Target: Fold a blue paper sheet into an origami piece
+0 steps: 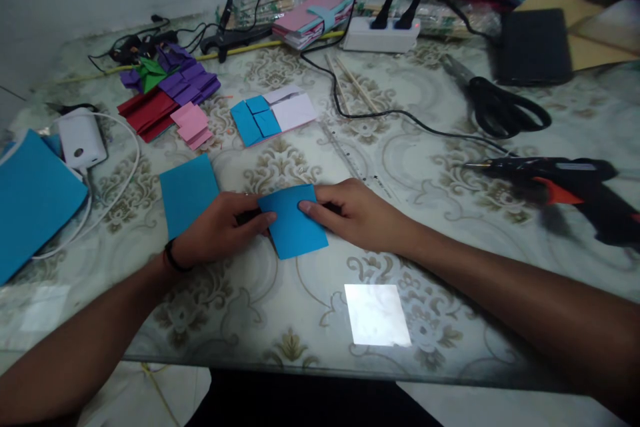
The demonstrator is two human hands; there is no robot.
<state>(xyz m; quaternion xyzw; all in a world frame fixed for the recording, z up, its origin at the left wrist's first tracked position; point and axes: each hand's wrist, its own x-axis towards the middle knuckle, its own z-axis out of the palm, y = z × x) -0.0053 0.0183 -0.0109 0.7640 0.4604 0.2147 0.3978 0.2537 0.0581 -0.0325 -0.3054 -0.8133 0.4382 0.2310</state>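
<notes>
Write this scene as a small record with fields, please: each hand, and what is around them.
Left hand: holds blue paper by its left side
Right hand: holds its right side, thumb on top
Beside left hand: another blue sheet
Right side of table: glue gun, black-handled scissors
Back: white power strip, two plugs inserted

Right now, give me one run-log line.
left hand: gripping blue paper | right hand: gripping same blue paper | glue gun: lying at right | scissors: lying beyond glue gun
</notes>
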